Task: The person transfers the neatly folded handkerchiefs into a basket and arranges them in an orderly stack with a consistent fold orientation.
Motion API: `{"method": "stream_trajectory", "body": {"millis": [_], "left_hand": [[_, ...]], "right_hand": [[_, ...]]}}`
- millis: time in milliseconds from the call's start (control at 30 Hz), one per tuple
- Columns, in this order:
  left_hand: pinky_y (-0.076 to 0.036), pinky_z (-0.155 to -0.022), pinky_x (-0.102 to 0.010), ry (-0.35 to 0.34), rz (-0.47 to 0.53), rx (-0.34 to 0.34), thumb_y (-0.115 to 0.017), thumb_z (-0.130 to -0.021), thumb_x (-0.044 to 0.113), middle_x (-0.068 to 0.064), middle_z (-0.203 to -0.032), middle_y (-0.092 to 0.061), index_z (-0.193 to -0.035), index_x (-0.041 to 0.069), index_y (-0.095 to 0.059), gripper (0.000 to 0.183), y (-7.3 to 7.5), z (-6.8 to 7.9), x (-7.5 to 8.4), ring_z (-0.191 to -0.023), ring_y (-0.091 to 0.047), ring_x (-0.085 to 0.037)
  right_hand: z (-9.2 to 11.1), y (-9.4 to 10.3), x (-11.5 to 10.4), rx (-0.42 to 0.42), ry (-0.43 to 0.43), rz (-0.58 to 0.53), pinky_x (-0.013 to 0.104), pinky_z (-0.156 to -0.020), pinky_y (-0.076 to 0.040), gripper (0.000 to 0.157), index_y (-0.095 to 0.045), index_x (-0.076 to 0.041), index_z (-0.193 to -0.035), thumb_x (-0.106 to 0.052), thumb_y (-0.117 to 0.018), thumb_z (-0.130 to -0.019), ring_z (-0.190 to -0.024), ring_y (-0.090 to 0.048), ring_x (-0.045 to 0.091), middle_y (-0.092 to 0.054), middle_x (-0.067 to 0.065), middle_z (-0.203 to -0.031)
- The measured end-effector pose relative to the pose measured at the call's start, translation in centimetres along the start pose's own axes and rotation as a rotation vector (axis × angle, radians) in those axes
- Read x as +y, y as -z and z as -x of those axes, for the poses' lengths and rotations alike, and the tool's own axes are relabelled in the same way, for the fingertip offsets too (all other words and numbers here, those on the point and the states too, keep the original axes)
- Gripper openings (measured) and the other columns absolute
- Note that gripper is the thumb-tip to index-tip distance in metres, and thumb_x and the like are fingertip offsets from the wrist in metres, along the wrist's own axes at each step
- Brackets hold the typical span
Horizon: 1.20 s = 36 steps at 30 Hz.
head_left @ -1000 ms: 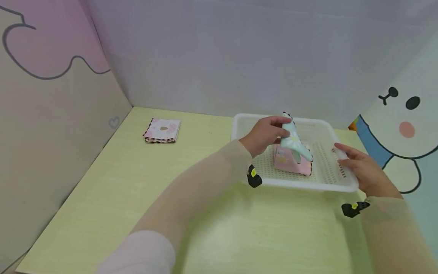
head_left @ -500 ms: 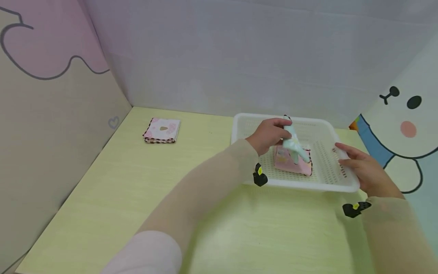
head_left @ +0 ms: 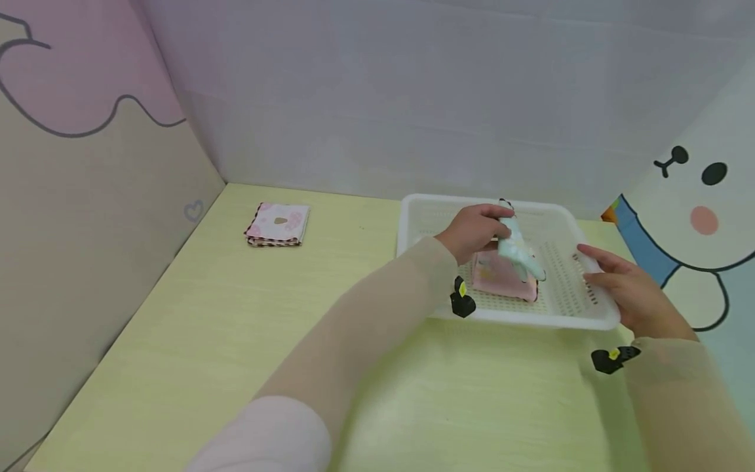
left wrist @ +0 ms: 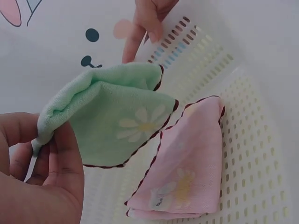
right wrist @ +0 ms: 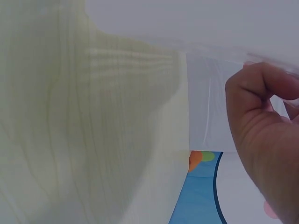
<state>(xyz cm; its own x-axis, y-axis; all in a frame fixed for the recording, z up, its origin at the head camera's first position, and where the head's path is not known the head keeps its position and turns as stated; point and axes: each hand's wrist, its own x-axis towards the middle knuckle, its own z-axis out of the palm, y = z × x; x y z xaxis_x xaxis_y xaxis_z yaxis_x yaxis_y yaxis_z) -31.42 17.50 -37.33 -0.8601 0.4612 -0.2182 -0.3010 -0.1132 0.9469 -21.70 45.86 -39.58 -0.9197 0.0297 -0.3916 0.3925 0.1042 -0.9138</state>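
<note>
My left hand (head_left: 475,231) pinches one end of a folded mint-green handkerchief (head_left: 514,244) above the basket. In the left wrist view the green handkerchief (left wrist: 126,107) shows a white daisy and a dark red stitched edge, its free layers hanging apart. Below it a folded pink handkerchief (head_left: 501,278) lies on the floor of a white perforated plastic basket (head_left: 507,320). At the basket's right end, my right hand (head_left: 639,295) grips the rim, thumb and fingers on either side of it. The right wrist view shows this hand (right wrist: 261,107) partly, some fingers hidden behind the rim.
A folded white-and-pink handkerchief (head_left: 277,224) with a checked edge lies at the back left of the pale yellow-green table (head_left: 248,328). A grey-white backdrop (head_left: 354,98) stands behind, with printed panels at both sides, the right one close to my right hand.
My left hand has moved a little to the right over the basket, carrying the green handkerchief with it. My right hand and the basket stay nearly where they were.
</note>
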Motion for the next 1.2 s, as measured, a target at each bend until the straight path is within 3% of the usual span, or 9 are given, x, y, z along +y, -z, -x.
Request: {"method": "stream_trajectory", "body": {"millis": [100,300,433,833,1033,1200], "left_hand": [[-0.058,-0.081,-0.032,0.025,-0.030,0.012,-0.066,-0.094,-0.007,-0.003,-0.116,-0.069,-0.123,0.009,-0.074,0.034,0.4,-0.3,-0.1,-0.091,-0.065,-0.015],[-0.059,-0.083,-0.035,0.097,-0.177,0.161,-0.062,-0.093,-0.013,-0.011,-0.123,-0.068,-0.120,0.002,-0.075,0.034,0.6,0.1,0.0,-0.088,-0.065,-0.020],[-0.060,-0.082,-0.036,0.115,-0.221,0.202,-0.063,-0.092,-0.014,-0.009,-0.121,-0.070,-0.121,0.000,-0.074,0.034,0.8,0.3,0.2,-0.079,-0.061,-0.018],[-0.061,-0.080,-0.036,0.169,-0.220,0.263,-0.064,-0.090,-0.015,-0.004,-0.112,-0.072,-0.120,0.002,-0.075,0.036,1.1,-0.2,0.7,-0.070,-0.058,-0.015],[-0.061,-0.080,-0.037,0.130,-0.216,0.267,-0.059,-0.089,-0.016,-0.001,-0.094,-0.066,-0.119,0.001,-0.074,0.037,1.1,0.7,1.3,-0.068,-0.054,-0.015],[-0.062,-0.076,-0.036,0.097,-0.175,0.241,-0.059,-0.090,-0.015,-0.002,-0.067,-0.052,-0.117,0.003,-0.074,0.035,1.2,1.9,1.8,-0.069,-0.058,-0.017]], "right_hand": [[-0.1,-0.1,-0.1,0.000,0.003,0.001,0.034,-0.080,-0.060,0.071,-0.025,-0.030,-0.165,-0.013,-0.060,-0.106,-0.102,-0.064,0.004,-0.014,0.000,-0.170],[-0.2,-0.2,-0.4,0.013,-0.021,0.045,0.035,-0.082,-0.060,0.070,-0.026,-0.033,-0.165,-0.017,-0.060,-0.106,-0.103,-0.063,0.003,-0.011,-0.001,-0.172],[-0.2,-0.2,-0.6,0.024,-0.027,0.086,0.034,-0.082,-0.060,0.069,-0.025,-0.035,-0.165,-0.020,-0.059,-0.107,-0.103,-0.061,0.003,-0.011,0.000,-0.172],[-0.2,-0.3,-0.5,0.033,-0.050,0.099,0.033,-0.082,-0.060,0.067,-0.026,-0.036,-0.164,-0.021,-0.059,-0.107,-0.101,-0.062,0.003,-0.013,-0.001,-0.171],[0.1,-0.2,-0.2,0.022,-0.034,0.122,0.037,-0.083,-0.060,0.067,-0.024,-0.036,-0.165,-0.024,-0.057,-0.108,-0.101,-0.066,0.007,-0.030,0.000,-0.159],[0.3,-0.3,-0.4,0.027,-0.037,0.151,0.037,-0.084,-0.060,0.066,-0.024,-0.035,-0.165,-0.026,-0.057,-0.108,-0.101,-0.066,0.007,-0.028,0.002,-0.160]]}}
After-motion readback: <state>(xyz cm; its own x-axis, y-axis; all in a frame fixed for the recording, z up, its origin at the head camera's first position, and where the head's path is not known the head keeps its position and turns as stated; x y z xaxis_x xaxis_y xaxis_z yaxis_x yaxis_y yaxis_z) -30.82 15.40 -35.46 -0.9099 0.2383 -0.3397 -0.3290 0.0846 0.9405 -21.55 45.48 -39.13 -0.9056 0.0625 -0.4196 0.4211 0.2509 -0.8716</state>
